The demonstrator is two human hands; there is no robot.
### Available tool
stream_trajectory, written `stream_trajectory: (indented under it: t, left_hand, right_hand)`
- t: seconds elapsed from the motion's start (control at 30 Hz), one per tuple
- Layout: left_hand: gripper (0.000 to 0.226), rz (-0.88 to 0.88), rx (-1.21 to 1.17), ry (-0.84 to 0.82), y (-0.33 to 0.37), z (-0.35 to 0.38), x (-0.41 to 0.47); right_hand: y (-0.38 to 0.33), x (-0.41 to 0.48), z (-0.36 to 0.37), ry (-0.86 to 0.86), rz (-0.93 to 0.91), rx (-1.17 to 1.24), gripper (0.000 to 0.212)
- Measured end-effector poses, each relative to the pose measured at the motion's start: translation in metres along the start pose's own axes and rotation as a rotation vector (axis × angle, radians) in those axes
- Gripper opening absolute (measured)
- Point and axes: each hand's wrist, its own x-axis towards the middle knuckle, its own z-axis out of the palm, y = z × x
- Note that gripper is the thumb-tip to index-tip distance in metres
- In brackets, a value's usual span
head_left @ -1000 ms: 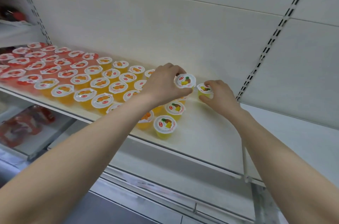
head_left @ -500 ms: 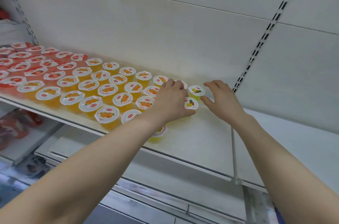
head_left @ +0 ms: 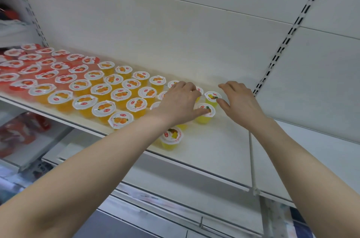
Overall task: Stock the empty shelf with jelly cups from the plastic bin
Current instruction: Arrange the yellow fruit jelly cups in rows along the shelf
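**Left hand down among the yellow cups**

Since a second ago the left hand (head_left: 179, 103) has come down from carrying a cup and lies palm-down over the right end of the rows. The right hand (head_left: 240, 102) has let go of the far yellow cup (head_left: 212, 97).

Nearest, at the left, a lower shelf (head_left: 58, 140) holds blurred red packets (head_left: 23, 132). Above it the shelf (head_left: 214, 152) is a flat, smooth, off-white board.

At its front edge stands the front yellow cup (head_left: 171, 137), a clear round tub with a white foil lid bearing a fruit picture. Behind it the left thumb rests on the lid of the middle yellow cup (head_left: 206, 114). The bent fingers cover others (whether they grip one I cannot tell).

The right hand, fingers loosely bent and holding nothing, sits just beside the far yellow cup.

Leftward run rows of orange cups (head_left: 120, 119), then red cups (head_left: 29, 70). Behind rises a plain pale back panel (head_left: 175, 33) with a slotted upright (head_left: 292, 29).
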Motion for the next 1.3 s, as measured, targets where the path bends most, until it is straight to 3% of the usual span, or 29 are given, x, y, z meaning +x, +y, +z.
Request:
stream_trajectory:
  t: [0.33, 0.63, 0.83, 1.17, 1.3]
  left_hand:
    - [0.047, -0.043, 0.147, 0.161, -0.080, -0.056, -0.057]
    - [0.054, -0.109, 0.228, 0.213, -0.189, -0.108, -0.171]
    - [0.046, -0.154, 0.288, 0.264, -0.271, -0.135, -0.263]
    - [0.046, -0.433, 0.289, 0.221, -0.376, -0.147, -0.439]
    - [0.043, -0.606, 0.278, 0.184, -0.405, -0.128, -0.510]
  right_hand:
    - [-0.086, 0.014, -0.027, 0.083, -0.168, -0.037, 0.043]
    - [-0.246, 0.025, -0.031, 0.111, -0.338, 0.002, 0.045]
    - [-0.368, 0.028, -0.010, 0.079, -0.447, 0.059, 0.051]
    - [-0.563, 0.014, 0.044, 0.030, -0.674, 0.207, 0.047]
    - [-0.632, 0.003, 0.076, -0.069, -0.769, 0.291, 0.050]
